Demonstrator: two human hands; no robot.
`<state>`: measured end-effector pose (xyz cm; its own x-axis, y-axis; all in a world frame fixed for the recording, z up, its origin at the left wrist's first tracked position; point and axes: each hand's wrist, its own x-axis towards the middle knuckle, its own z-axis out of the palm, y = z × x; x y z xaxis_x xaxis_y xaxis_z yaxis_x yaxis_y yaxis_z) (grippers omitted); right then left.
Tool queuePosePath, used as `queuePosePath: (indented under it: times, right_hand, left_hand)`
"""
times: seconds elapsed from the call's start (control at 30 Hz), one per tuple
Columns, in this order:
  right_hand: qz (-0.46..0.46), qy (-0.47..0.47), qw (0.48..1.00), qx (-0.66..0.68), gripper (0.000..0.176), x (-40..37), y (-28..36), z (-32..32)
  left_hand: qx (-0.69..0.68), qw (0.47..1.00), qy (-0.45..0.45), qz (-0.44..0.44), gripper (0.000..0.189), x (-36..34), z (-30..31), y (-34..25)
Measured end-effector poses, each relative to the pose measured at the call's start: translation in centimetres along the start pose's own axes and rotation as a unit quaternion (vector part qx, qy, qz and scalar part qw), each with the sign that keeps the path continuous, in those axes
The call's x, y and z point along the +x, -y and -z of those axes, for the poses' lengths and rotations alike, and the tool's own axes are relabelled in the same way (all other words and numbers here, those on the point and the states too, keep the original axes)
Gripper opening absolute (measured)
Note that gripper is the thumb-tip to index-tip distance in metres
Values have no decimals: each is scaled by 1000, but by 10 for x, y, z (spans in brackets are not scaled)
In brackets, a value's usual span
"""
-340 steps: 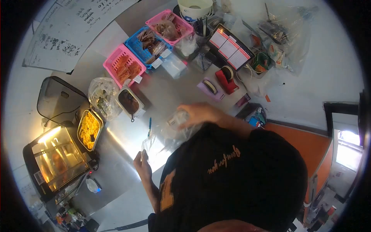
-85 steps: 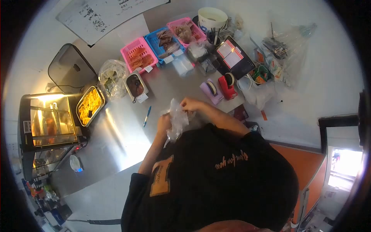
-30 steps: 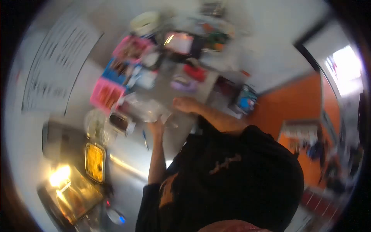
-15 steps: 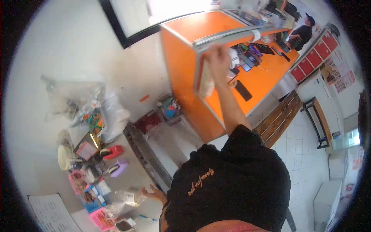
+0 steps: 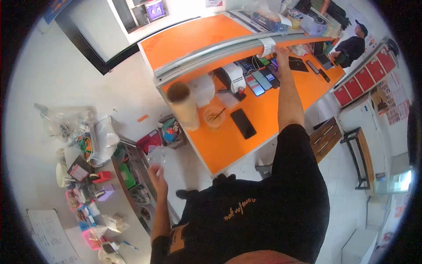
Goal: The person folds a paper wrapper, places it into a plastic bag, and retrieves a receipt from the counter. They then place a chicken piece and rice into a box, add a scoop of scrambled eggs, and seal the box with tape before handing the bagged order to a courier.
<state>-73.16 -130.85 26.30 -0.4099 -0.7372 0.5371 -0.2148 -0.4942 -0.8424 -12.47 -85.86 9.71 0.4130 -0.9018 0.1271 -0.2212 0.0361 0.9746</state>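
My right hand [image 5: 281,53] reaches far across the orange counter [image 5: 206,152]. Its bent fingers are at the edge of a white paper slip [image 5: 267,46], which hangs from the raised shelf's front edge. Below it lie several phones [image 5: 255,84] beside a white printer [image 5: 233,77]. Off to the left, my left hand [image 5: 157,176] is raised beside the grey desk, somewhat blurred. Its fingers are closed at a see-through piece of plastic [image 5: 157,155], which looks like a bag. A black phone [image 5: 243,123] and a plastic cup with a straw [image 5: 214,118] stand nearer on the counter.
A tall beige container [image 5: 182,105] stands at the counter's left end. The grey desk [image 5: 127,207] holds a red tape dispenser [image 5: 101,177] and plastic bags. Beyond the counter is a person in dark clothes [image 5: 354,44]. A wooden bench [image 5: 327,136] stands right.
My right hand has moved rightward along the shelf to the paper slip. My left hand has left the desk top and risen, its fingers closing. The view has shifted, showing more of the counter.
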Motion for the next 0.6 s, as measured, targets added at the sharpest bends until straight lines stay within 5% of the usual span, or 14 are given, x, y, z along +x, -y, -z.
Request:
queuePosePath:
  times: [0.07,0.17,0.27,0.3,0.33,0.4,0.43,0.5,0.6]
  right_hand:
    - [103,17,994,-12,20,19,-48,4]
    - [-130,-87,928,337,22,-67,105,-16]
    - [-213,-40,928,304,9,-188,118,-32]
    - [-206,64,949,230,7,-244,124,-44]
    - [-72,148,955,245,6,-298,154,-63]
    - [-135,362,917,102,18,-358,204,-83]
    - [47,407,912,19,15,-372,215,-95]
    - [48,378,921,79,18,-394,230,-114]
    - [-91,614,778,98,19,-406,240,-134]
  left_hand:
    - [-9,995,98,7,36,10,-47,-42]
    - [-24,967,252,27,32,18,-101,-98]
    - [-71,934,350,18,35,18,-137,-158]
    - [-128,937,323,17,34,14,-146,-159]
    - [-184,937,295,16,33,10,-155,-159]
    - [-262,939,217,59,34,10,-158,-164]
    - [-282,939,166,102,35,14,-153,-176]
    - [-352,920,69,155,39,20,-130,-192]
    - [-381,916,-76,95,46,22,-50,-168]
